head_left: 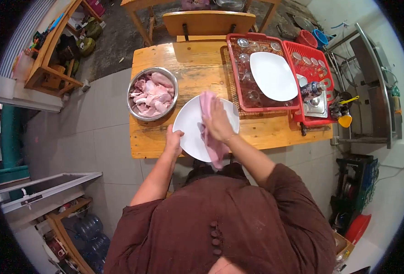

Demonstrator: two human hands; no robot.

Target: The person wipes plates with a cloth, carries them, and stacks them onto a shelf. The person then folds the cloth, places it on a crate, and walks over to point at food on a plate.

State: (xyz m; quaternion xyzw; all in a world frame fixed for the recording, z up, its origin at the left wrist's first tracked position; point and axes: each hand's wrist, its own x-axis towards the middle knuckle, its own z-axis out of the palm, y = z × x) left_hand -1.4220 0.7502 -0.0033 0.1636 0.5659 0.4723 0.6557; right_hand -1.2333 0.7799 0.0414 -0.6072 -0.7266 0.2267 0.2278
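Observation:
A round white plate (190, 125) is in front of me at the table's near edge. My left hand (173, 140) grips its left rim, thumb on top and fingers underneath. Pressed over the plate's right half, my right hand (219, 121) holds a pink cloth (214, 148) against the surface. One end of the cloth rises past the plate's far rim; the other hangs over the near rim. Just left of the plate stands a steel bowl (131, 104) full of raw chicken pieces (152, 93).
On the right of the wooden table (192, 59), a red basket (239, 86) holds upturned glasses and an oval white plate (274, 75). Beside it, another red basket (309, 119) contains glasses, a bottle (311, 90) and a metal container. A chair (208, 23) stands beyond the far edge.

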